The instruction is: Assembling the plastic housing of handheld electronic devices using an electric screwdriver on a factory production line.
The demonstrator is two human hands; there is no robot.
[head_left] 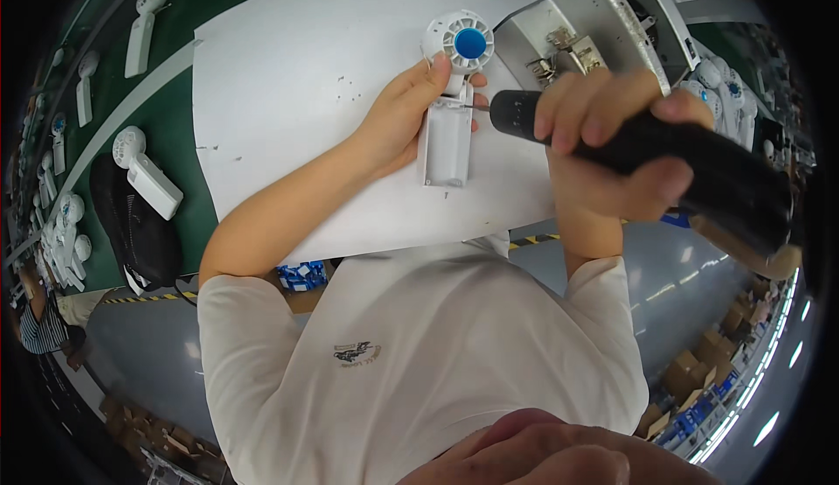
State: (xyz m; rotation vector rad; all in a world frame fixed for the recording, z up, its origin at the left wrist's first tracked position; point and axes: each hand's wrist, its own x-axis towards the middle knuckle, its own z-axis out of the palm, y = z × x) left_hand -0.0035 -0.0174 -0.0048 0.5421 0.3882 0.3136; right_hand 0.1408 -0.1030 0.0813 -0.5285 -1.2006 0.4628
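White handheld fan [450, 92], blue-centred, lies flat; black electric screwdriver [647, 148] tip touching it.

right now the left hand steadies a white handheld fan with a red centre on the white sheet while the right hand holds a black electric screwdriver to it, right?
Not quite: in the head view the fan's centre is blue, not red. The rest holds: the left hand steadies it on the white sheet while the right hand holds the black electric screwdriver to it.
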